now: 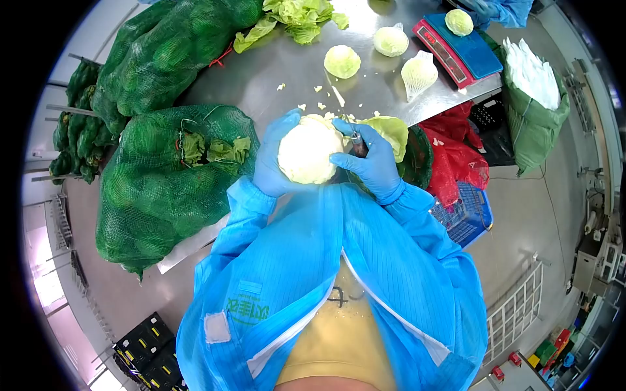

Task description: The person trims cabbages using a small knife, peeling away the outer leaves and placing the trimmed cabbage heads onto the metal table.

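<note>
A pale, trimmed cabbage (307, 150) is held in front of my chest, above the near edge of the steel table. My left hand (270, 156), in a blue glove, is wrapped round its left side. On the right, my gloved right hand (372, 158) has a small knife (358, 144) in its grip, with its fingertips against the cabbage; most of the blade is hidden. A loose green leaf (389, 133) lies just beyond the right hand. Small scraps (321, 105) are scattered on the table past the cabbage.
Green net sacks (169, 182) of cabbages fill the left side. On the steel table (244, 85) are a bare cabbage (342, 61), netted cabbages (419, 75) and a red-blue scale (460, 49). Right: red netting (450, 150), a blue crate (468, 218), a green sack (533, 124). Another person's sleeve (514, 12) shows top right.
</note>
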A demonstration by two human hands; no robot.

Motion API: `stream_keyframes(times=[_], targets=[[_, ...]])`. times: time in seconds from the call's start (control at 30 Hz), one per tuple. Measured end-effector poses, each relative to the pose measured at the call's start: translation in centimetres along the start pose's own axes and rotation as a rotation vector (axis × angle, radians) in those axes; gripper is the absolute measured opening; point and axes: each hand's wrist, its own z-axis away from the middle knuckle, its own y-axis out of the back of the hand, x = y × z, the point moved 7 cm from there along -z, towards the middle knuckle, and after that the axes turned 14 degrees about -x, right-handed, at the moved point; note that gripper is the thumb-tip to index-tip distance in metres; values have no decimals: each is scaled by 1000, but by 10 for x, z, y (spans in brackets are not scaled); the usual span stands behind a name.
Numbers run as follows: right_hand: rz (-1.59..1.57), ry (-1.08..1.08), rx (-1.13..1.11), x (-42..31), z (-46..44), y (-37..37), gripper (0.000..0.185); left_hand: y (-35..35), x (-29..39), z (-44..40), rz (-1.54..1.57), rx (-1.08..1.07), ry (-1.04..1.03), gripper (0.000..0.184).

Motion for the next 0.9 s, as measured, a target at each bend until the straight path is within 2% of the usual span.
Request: stream_keyframes(times=[0.13, 0.2, 0.4, 0.5, 0.53, 0.6, 0.73, 0.8, 0.83, 0.9], targets=[[-131, 3, 10, 5, -4, 0, 59, 7, 10, -2, -106, 9, -6, 112], [-145, 20, -50, 6, -12, -1, 58, 13, 18, -5, -207, 19, -15, 98], [-51, -54, -299, 8, -33, 0, 57, 15, 20, -6, -198, 7, -37, 93], [-37, 8, -326, 6, -36, 0, 51, 15, 23, -7, -215, 22, -44, 92], [-36, 7, -326, 7, -34, -1, 51, 16, 22, -7, -214, 23, -43, 92], [-473, -154, -321, 20, -26, -8, 44, 20, 24, -6, -288, 60, -67, 88], [-389, -107, -224, 32, -22, -9, 41, 26, 26, -7, -480, 72, -117, 95], [-529, -20, -135, 26, -23, -5, 42, 29, 36, -4, -588, 175, -306, 72], [-527, -23, -142, 22, -23, -6, 42, 31, 33, -5, -589, 180, -302, 72], [-407, 6, -73, 10, -24, 0, 45, 32, 36, -1, -668, 215, -433, 65]])
